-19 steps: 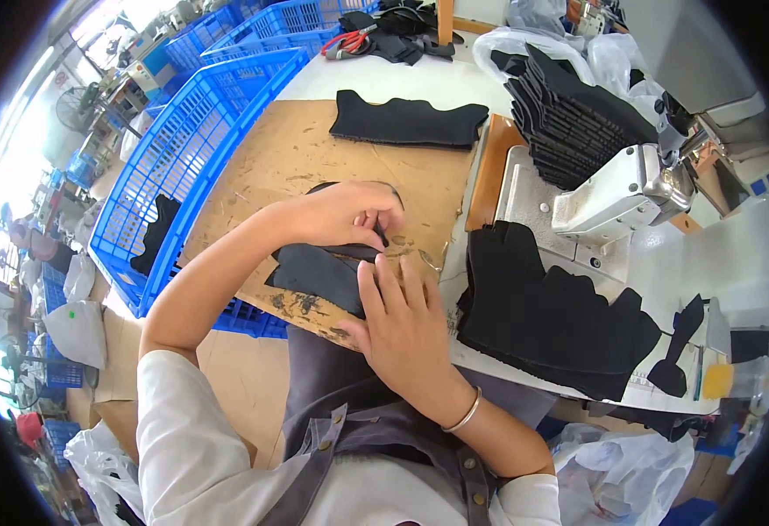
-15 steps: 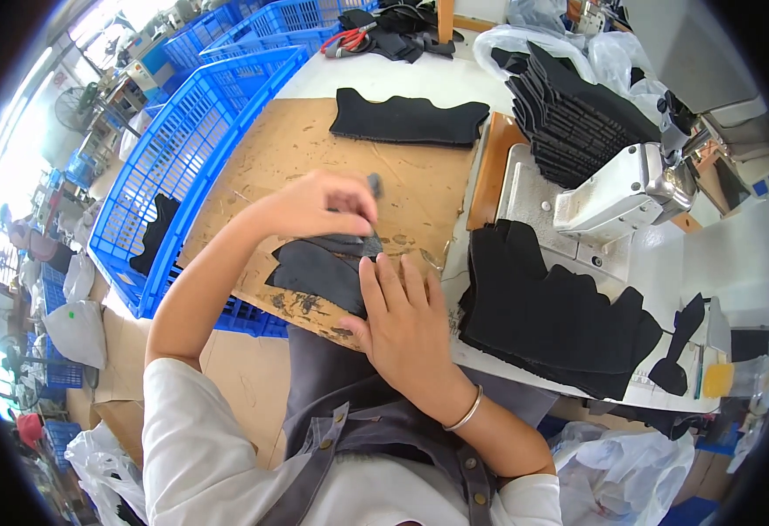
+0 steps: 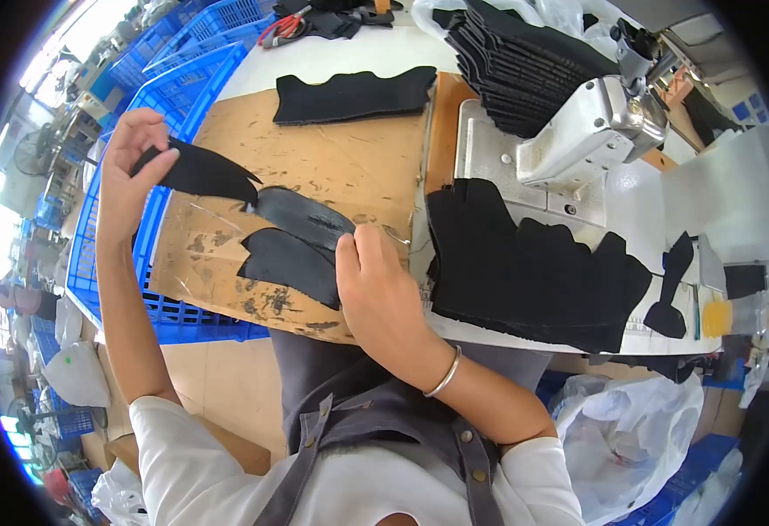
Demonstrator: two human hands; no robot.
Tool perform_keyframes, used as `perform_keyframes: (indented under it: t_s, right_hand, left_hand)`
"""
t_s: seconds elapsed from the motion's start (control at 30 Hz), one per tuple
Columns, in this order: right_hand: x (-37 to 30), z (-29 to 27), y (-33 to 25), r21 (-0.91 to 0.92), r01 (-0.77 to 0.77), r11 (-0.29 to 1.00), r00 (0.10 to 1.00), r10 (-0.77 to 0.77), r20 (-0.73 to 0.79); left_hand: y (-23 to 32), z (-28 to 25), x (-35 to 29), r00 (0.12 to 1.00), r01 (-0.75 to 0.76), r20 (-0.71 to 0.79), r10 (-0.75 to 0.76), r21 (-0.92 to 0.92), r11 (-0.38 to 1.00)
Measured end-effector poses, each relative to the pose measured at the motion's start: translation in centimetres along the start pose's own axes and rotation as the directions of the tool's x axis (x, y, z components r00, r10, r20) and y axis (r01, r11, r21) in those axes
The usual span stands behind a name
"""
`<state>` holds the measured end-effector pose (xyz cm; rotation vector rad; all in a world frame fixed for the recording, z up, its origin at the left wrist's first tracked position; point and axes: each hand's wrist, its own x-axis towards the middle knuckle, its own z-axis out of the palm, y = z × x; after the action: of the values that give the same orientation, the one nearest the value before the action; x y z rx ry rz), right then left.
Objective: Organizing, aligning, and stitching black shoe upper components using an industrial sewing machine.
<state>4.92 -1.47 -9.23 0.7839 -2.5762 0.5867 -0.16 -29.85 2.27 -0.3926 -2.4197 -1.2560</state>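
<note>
My left hand (image 3: 134,171) is raised over the left edge of the brown board (image 3: 226,131), with thumb and fingers pinching one end of a curved black fabric piece (image 3: 205,169). The piece's pointed end hangs by the dark pieces on the board. My right hand (image 3: 380,285) has its fingers bent together at the right end of a shiny dark strip (image 3: 301,215), which it appears to pinch; the fingertips partly hide the contact. Just below that strip lies a second dark piece (image 3: 288,266) with a notched left end, its right end beside my right hand.
A wavy-edged black piece (image 3: 354,95) lies at the board's far side. To the right are stacked black cut pieces (image 3: 529,263) and a white sewing machine (image 3: 590,131). More pieces (image 3: 524,66) are piled behind it. A blue crate (image 3: 165,96) stands left of the board.
My left hand has swung left from above the dark pieces and now carries a black piece. My right hand's fingers, spread flat before, are now bent together. The whole view has shifted somewhat.
</note>
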Motion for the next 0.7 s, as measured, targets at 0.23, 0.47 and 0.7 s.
perform_keyframes:
  t_s: [0.23,0.47,0.7]
  right_hand:
    - [0.0,-0.3,0.3,0.087,-0.005,0.996,0.985,0.02,-0.17]
    - [2.7,-1.4,0.1,0.149,0.075,0.986,0.935,-0.018,-0.354]
    - [2.9,-0.1,0.3,0.347,0.021,0.938,0.947,0.093,-0.308]
  left_hand:
    - [2.6,7.2,0.1,0.931,-0.044,0.347,0.114,-0.202,0.978]
    - [2.8,10.4,0.0,0.838,0.133,0.537,0.097,-0.373,0.918]
    - [1.7,9.1,-0.3,0.81,0.172,0.575,0.114,-0.418,0.892]
